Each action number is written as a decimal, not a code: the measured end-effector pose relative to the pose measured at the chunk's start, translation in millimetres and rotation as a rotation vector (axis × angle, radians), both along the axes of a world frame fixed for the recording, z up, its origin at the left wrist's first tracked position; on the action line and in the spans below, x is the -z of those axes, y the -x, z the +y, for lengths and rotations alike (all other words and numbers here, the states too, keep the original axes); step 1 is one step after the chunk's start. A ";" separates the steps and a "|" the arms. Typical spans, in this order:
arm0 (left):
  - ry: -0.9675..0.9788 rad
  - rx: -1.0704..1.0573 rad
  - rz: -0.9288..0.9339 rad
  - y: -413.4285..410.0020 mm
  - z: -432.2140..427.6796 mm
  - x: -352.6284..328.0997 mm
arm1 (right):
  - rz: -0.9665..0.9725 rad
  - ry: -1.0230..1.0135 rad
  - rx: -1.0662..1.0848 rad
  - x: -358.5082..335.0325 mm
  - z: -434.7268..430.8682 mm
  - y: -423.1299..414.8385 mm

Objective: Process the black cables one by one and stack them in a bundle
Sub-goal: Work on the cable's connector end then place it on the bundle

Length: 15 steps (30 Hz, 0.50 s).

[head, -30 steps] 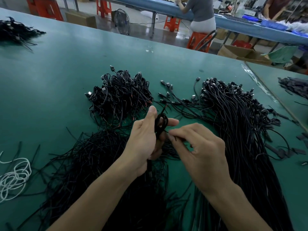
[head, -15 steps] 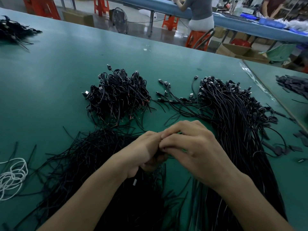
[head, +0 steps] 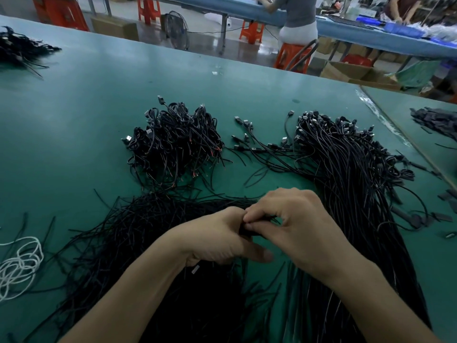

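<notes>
Item: black cable (head: pixel 249 231), one small coil, held low over the green table (head: pixel 74 115) between both hands; left hand (head: pixel 217 240), fingers curled round the coil, thumb stretched out beneath; right hand (head: pixel 300 226), fingertips pinching the coil's tail end. Change: a second ago the loop stood upright and visible in the left hand; now both hands close over it (the wrap is probably being cinched); judged nearly ready for the coiled heap (head: pixel 173 142); straight unprocessed cables (head: pixel 346 189) lie to the right.
</notes>
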State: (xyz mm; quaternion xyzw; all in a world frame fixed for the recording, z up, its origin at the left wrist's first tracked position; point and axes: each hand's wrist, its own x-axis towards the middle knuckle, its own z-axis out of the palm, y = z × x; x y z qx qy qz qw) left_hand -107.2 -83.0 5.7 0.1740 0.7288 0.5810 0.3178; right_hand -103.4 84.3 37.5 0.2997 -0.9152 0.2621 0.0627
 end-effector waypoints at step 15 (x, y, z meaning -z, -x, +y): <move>-0.035 -0.210 -0.136 0.7 4.9 4.1 | -0.116 0.019 -0.025 10.0 0.4 4.9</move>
